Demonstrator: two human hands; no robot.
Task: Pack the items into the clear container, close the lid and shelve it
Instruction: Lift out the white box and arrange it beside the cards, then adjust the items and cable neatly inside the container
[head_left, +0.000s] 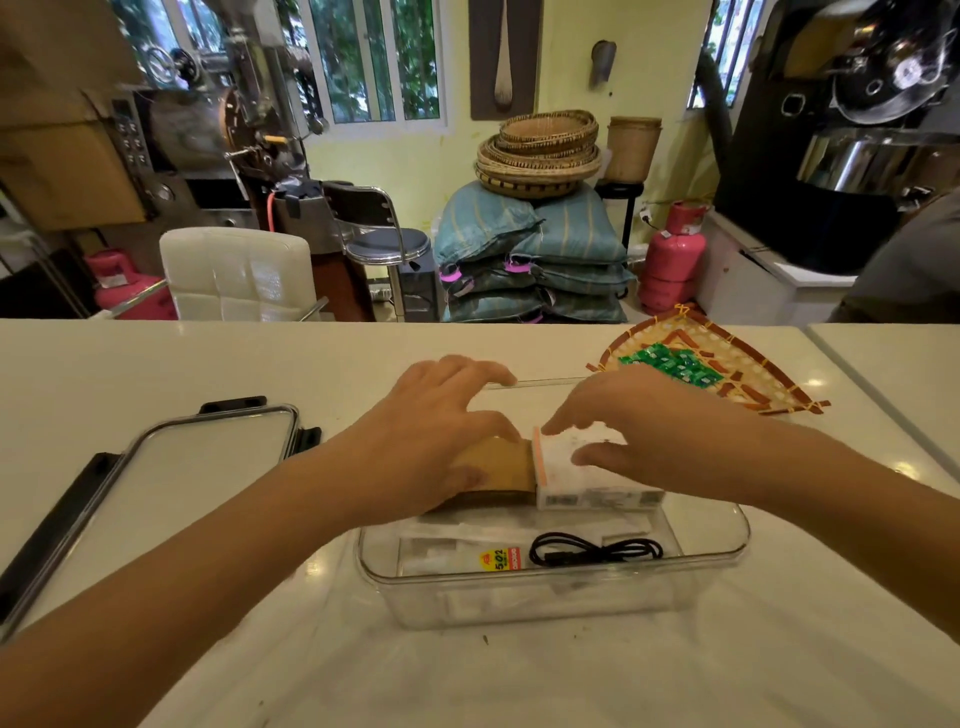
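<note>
A clear plastic container (727, 551) stands on the white counter in front of me. Inside lie a coiled black cable (597, 552), a glue packet with a yellow 502 label (500, 560) and white packets. My left hand (441, 436) grips a brown box (501, 462) over the container's left side. My right hand (634, 415) rests with spread fingers on a white box with an orange edge (587, 491) beside the brown one. The container's lid (208, 467), clear with black latches, lies flat on the counter to the left.
A woven bamboo tray (748, 374) holding green packets (670, 364) sits at the counter's back right. Beyond the counter are a white chair (239, 275), a stool, stacked sacks, pink gas cylinders and roasting machines. A seam splits the counter at far right.
</note>
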